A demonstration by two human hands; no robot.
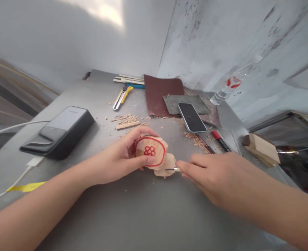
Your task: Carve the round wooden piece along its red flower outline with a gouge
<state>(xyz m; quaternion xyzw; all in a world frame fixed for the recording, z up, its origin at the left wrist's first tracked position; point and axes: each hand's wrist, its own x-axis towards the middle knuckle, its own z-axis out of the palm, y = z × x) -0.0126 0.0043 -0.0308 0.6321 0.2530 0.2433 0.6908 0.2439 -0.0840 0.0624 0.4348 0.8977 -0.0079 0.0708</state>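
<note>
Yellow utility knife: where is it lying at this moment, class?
In the head view, the yellow utility knife lies on the far part of the grey table, left of the dark red sheet and just beyond some wood shavings.

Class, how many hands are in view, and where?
2. The left hand grips the wood piece from the left; the right hand, to its right, holds a thin tool.

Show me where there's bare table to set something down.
Nearly bare: the near stretch of grey table between the left forearm and right forearm, and the patch between the black device and the yellow cutter. Crowded: right of centre, where the phone overlaps a grey sheet, with wood shavings and a red-capped marker close by.
</note>
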